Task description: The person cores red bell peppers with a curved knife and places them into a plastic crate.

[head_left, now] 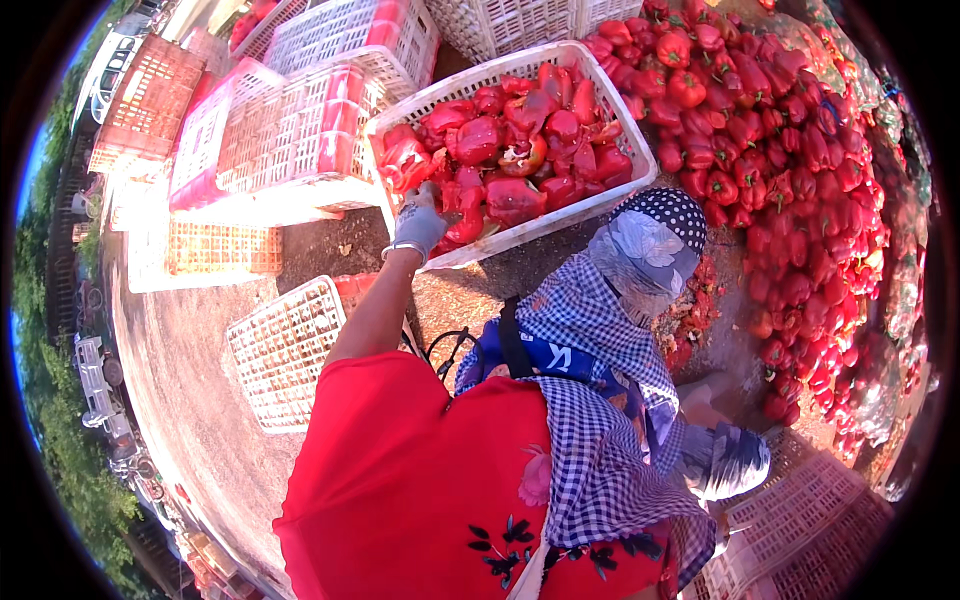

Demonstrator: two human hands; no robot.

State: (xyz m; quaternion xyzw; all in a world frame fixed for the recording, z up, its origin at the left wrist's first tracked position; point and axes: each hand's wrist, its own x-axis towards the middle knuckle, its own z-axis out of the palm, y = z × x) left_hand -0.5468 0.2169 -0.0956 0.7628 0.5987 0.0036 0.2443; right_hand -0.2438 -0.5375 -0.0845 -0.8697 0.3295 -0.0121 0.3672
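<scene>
My left hand (418,223), in a pale grey work glove, grips the near left rim of a white plastic crate (529,241). Its fingers reach over the edge beside the peppers. Cut and broken red bell peppers (517,199) fill this crate, some with pale seeds and cores showing. My right hand is out of view; my red top and a checked cloth take up the bottom of the picture. Close on my right is a co-worker (577,300) in a dotted and flowered head covering, bent low beside a large heap of whole red bell peppers (735,142).
White and pink plastic crates (285,135) stand stacked at the upper left. A lattice crate (289,352) lies on the ground left of my arm. More crates (795,517) are at the lower right. Pepper scraps (694,315) litter the ground past the co-worker.
</scene>
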